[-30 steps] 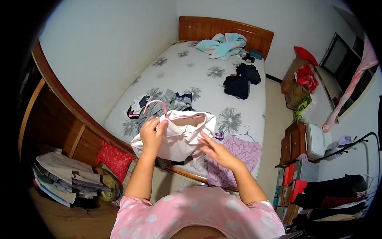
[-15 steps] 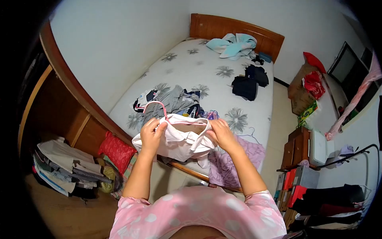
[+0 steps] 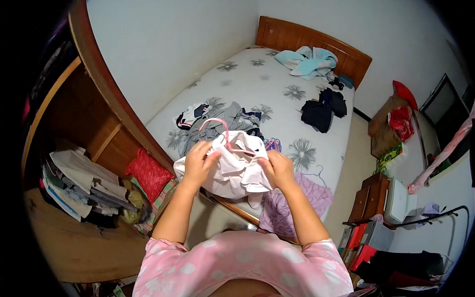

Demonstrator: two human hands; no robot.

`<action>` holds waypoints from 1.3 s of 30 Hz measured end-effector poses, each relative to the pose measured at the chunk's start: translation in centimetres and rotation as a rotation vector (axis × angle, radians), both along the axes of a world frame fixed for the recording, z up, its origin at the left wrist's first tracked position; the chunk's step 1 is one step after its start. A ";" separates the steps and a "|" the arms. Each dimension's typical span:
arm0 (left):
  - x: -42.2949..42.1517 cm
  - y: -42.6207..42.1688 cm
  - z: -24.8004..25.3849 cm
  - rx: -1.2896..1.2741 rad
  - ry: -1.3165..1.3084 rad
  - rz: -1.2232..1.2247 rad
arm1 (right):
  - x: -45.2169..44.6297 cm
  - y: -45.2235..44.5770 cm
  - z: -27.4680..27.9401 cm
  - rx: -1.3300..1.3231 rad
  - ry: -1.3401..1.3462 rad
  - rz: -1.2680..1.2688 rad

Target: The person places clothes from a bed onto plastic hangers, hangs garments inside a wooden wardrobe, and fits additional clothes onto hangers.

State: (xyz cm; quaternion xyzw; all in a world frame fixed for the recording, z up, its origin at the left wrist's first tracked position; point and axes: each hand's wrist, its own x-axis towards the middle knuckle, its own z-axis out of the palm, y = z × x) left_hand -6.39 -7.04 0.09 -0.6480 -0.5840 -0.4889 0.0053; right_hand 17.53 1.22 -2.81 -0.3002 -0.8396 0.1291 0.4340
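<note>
A white collared shirt (image 3: 232, 173) hangs between my two hands, over the near edge of the bed. A pink clothes hanger (image 3: 216, 120) sits inside its collar, with the hook sticking up and to the left. My left hand (image 3: 198, 164) is closed on the shirt's left shoulder, near the collar. My right hand (image 3: 278, 171) pinches the right side of the collar area. Just beyond the shirt lies a heap of clothes with a grey checked garment (image 3: 210, 126). A lilac garment (image 3: 282, 210) with a hanger lies on the bed's near corner, beneath my right forearm.
The bed (image 3: 247, 84) also bears dark folded clothes (image 3: 322, 111) and a light blue garment (image 3: 309, 63). At left stands an open wardrobe with stacked clothes (image 3: 86, 183) and a red cushion (image 3: 150, 172). Boxes (image 3: 368, 242) and a clothes rack (image 3: 440, 214) line the right side.
The collar has drawn together and my hands are slightly closer to each other. The head view has shifted, so the bed appears further right. Both hands keep hold of the shirt.
</note>
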 end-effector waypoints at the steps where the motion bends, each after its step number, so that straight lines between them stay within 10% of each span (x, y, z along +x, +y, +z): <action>1: -0.2 0.1 -0.3 0.028 -0.027 0.021 | 0.7 0.3 0.2 0.006 0.008 -0.018; 20: 1.8 -5.5 -4.5 -0.176 -0.187 0.121 | 6.6 1.2 -0.7 -0.181 0.110 0.170; 39: -9.9 -22.6 -4.7 -0.006 -0.108 0.278 | -4.7 -17.1 2.2 -0.242 0.227 0.107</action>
